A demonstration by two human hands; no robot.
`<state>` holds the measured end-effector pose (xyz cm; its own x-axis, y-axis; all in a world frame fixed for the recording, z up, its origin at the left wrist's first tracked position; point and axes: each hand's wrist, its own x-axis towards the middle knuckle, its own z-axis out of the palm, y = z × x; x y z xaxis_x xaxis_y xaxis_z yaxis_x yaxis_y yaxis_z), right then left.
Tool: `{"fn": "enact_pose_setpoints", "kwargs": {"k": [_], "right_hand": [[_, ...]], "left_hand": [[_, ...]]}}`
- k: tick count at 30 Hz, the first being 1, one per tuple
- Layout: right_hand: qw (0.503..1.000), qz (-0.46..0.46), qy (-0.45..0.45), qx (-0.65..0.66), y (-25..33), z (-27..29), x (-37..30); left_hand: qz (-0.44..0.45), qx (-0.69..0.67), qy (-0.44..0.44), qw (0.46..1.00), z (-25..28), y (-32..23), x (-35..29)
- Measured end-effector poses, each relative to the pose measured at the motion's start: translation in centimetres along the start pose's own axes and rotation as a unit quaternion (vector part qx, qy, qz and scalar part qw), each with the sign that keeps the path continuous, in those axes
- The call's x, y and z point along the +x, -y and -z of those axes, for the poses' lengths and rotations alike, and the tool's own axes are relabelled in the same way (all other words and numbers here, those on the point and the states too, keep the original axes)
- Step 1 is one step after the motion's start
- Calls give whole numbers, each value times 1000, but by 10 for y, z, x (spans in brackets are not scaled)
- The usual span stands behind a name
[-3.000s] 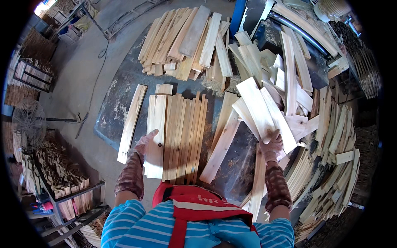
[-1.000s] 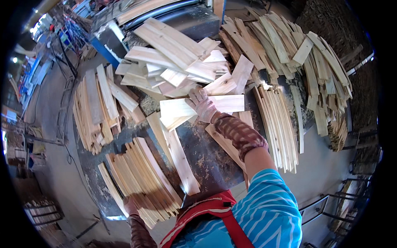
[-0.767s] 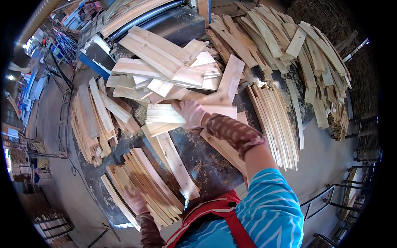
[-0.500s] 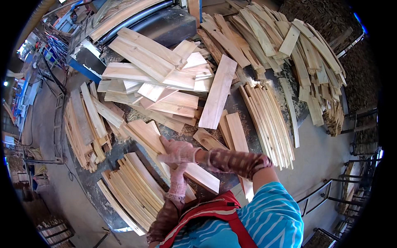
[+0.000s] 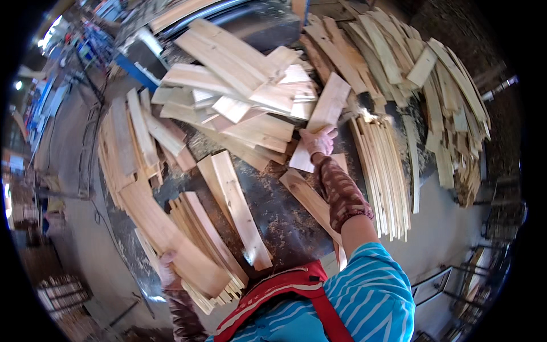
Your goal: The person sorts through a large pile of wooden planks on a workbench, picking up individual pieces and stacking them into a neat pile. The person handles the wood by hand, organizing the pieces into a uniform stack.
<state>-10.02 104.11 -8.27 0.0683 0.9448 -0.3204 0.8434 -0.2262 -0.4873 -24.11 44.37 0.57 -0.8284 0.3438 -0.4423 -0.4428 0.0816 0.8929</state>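
My gloved left hand grips the long edge of a wide wooden board, which lies slantwise over the upright row of boards at the near left. Farther out, my gloved right hand is closed over the lower part of another pale board, at the right side of the loose pile. Two overlapping boards, the upper one knotty, rest on the dark table between my arms. The left fingers are partly hidden beneath their board.
A jumbled pile of planed boards covers the table's far middle. Neat upright boards stand in a row at the right, with rough slats heaped beyond. More boards lie at the left. A machine stands at the back.
My hands, together on a board at the centre before, have parted. The left has swung a board leftward over the near-left row; the right has reached out to a board by the pile.
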Motion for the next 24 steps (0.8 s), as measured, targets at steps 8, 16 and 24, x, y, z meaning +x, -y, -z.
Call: {"fn": "enact_pose_setpoints", "kwargs": {"k": [8, 16, 24], "right_hand": [[930, 210, 93, 286, -93, 26, 69], [831, 186, 211, 481, -135, 93, -104], [780, 421, 358, 293, -129, 72, -267]], "left_hand": [[27, 164, -249, 954, 190, 25, -53], [51, 154, -219, 962, 219, 117, -37], [114, 158, -221, 956, 177, 165, 1]]}}
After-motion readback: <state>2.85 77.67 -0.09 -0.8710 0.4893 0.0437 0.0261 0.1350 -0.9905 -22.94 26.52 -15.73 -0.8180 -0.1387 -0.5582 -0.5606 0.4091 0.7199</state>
